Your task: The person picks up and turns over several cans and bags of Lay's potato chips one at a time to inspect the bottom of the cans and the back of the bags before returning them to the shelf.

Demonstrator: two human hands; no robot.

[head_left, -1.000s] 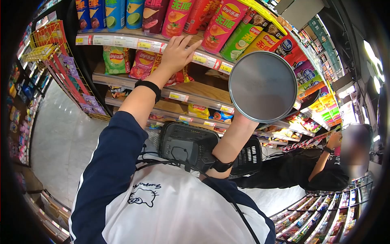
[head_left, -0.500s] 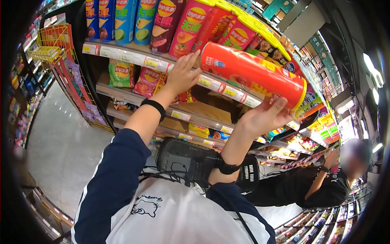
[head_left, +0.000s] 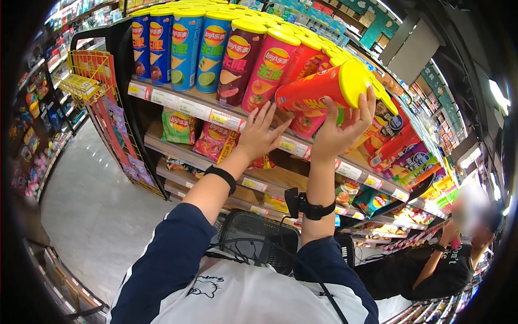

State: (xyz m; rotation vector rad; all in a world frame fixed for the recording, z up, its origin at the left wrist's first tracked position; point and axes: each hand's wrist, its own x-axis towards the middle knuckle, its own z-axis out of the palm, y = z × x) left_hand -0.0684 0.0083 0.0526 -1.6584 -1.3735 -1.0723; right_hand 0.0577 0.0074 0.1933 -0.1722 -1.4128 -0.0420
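Note:
A red chip can (head_left: 315,92) with a yellow lid leans over the top shelf, its bottom toward a gap in the front row and its lid up to the right. My right hand (head_left: 342,127) holds it near the lid end. My left hand (head_left: 260,132), fingers spread and empty, rests by the shelf edge (head_left: 216,115) just below the can's lower end. Left of the can stand a pink can (head_left: 270,70), a dark maroon can (head_left: 239,62) and blue cans (head_left: 186,51), all upright.
Chip bags (head_left: 179,127) lie on the lower shelves. A black basket (head_left: 259,237) is below my arms. On the left stands a yellow wire rack (head_left: 86,81). Another person in black (head_left: 431,270) is at the right, beside the shelves.
The red can has swung from lying crosswise to a steeper tilt, its lid end higher and its bottom into the row. My right hand has risen with it; my left hand has moved slightly right.

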